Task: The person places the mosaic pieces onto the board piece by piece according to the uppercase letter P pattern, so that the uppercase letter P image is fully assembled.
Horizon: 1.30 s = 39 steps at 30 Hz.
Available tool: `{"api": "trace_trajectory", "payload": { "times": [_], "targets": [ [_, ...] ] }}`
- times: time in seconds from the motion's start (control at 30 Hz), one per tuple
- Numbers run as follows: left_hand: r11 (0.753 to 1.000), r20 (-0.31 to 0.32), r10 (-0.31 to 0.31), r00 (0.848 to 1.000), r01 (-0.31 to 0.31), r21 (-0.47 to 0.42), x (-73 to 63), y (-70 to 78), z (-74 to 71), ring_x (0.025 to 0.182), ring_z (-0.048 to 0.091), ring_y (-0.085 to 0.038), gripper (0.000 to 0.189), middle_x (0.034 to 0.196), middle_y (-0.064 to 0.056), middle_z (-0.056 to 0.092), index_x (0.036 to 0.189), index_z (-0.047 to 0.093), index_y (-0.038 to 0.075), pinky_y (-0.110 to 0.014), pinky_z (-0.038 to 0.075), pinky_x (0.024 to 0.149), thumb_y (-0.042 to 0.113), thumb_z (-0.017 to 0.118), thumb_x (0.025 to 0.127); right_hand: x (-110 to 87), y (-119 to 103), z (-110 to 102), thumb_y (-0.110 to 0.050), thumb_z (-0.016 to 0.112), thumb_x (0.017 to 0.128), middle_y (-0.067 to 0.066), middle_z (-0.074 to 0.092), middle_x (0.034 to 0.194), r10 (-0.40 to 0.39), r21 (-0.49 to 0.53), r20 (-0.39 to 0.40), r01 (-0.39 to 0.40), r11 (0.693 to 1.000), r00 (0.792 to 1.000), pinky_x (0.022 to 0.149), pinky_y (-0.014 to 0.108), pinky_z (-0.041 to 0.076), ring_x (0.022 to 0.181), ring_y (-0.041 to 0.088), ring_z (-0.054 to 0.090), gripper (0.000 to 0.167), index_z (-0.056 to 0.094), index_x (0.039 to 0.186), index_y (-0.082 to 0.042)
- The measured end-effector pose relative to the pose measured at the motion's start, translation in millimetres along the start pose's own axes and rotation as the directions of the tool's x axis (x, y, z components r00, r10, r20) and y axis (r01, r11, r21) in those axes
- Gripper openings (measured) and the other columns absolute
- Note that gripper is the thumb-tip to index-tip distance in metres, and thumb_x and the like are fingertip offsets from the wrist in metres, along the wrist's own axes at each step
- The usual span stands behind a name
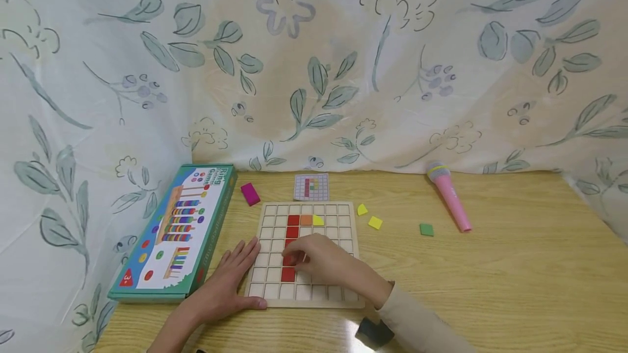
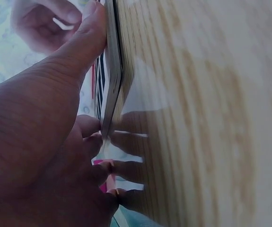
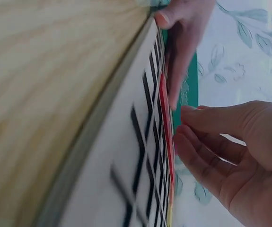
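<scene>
A wooden grid board [image 1: 314,304] lies on the table. Several red square tiles [image 1: 288,274] run down one of its columns, with an orange tile [image 1: 306,220] and a yellow rounded tile [image 1: 318,220] beside the top one. My right hand [image 1: 321,257] is over the board, fingers curled and fingertips right at the lower red tiles. In the right wrist view its thumb and fingertips [image 3: 188,113] come together with no piece showing between them. My left hand [image 1: 228,282] rests along the board's left side, fingers straight, thumb at the front corner.
A boxed ring game [image 1: 171,233] lies at the left. Behind the board are a magenta block [image 1: 250,194] and a pattern card [image 1: 311,187]. To the right lie a yellow square tile [image 1: 375,223], a yellow rounded tile [image 1: 362,210], a green tile [image 1: 426,230] and a pink toy microphone [image 1: 451,200].
</scene>
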<state>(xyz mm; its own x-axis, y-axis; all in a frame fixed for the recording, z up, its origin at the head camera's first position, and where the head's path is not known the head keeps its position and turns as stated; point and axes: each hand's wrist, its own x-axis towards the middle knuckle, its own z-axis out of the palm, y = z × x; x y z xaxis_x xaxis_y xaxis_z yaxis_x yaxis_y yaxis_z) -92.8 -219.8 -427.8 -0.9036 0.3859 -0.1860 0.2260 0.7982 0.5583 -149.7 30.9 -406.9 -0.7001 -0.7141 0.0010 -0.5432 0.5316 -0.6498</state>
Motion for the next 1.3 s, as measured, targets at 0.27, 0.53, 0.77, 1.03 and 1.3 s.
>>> {"api": "trace_trajectory", "payload": {
  "times": [0.27,0.53,0.77,1.03,1.3],
  "targets": [
    [0.999,-0.01,0.032,0.999,-0.032,-0.013,-1.3,-1.9,0.1,0.149,0.004,-0.04,0.114,0.164,-0.008,0.014,0.157,0.018,0.009,-0.06,0.004,0.118,0.065,0.073,0.074,-45.2,46.6,-38.2,0.0,0.07,0.088,0.0,0.069,0.097,0.05,-0.048,-0.125,-0.057,0.997,0.991,0.078,0.028,0.056,0.088,0.012,0.062,0.026,0.071,0.113,-0.005],
    [0.999,-0.008,0.03,1.0,-0.03,-0.011,-1.5,-0.4,-1.7,0.149,0.004,-0.04,0.114,0.164,-0.009,0.014,0.157,0.019,0.008,-0.06,0.004,0.118,0.065,0.072,0.074,-115.9,100.1,-85.4,0.007,0.072,0.082,0.012,0.07,0.105,0.055,-0.084,-0.278,-0.081,0.993,0.959,0.079,0.043,0.058,0.093,0.029,0.067,0.029,0.069,0.111,0.002],
    [1.0,0.004,0.006,1.0,-0.006,-0.026,-1.1,1.7,-1.8,0.149,0.002,-0.04,0.113,0.164,-0.008,0.013,0.157,0.019,0.009,-0.06,0.002,0.118,0.064,0.073,0.075,-145.6,132.1,-103.3,0.009,0.077,0.074,0.01,0.07,0.103,0.085,-0.209,-0.368,-0.171,0.963,0.926,0.082,0.047,0.055,0.098,0.031,0.065,0.033,0.071,0.105,0.002],
    [1.0,0.006,-0.002,1.0,0.002,-0.018,-0.6,2.1,-1.0,0.149,0.002,-0.039,0.112,0.164,-0.007,0.014,0.157,0.019,0.01,-0.059,0.002,0.118,0.064,0.073,0.075,-151.6,137.4,-104.1,0.01,0.075,0.074,0.013,0.072,0.1,0.159,-0.187,-0.369,-0.24,0.953,0.916,0.077,0.044,0.057,0.092,0.029,0.068,0.031,0.072,0.105,0.004],
    [1.0,0.005,0.002,1.0,-0.002,-0.01,-0.6,1.2,-1.0,0.149,0.003,-0.039,0.112,0.164,-0.007,0.013,0.157,0.019,0.01,-0.058,0.002,0.118,0.065,0.072,0.075,-147.4,134.4,-105.4,0.012,0.079,0.069,0.002,0.069,0.089,0.155,-0.186,-0.338,-0.227,0.956,0.928,0.07,0.036,0.058,0.082,0.02,0.064,0.038,0.072,0.105,0.003]
  ]
}}
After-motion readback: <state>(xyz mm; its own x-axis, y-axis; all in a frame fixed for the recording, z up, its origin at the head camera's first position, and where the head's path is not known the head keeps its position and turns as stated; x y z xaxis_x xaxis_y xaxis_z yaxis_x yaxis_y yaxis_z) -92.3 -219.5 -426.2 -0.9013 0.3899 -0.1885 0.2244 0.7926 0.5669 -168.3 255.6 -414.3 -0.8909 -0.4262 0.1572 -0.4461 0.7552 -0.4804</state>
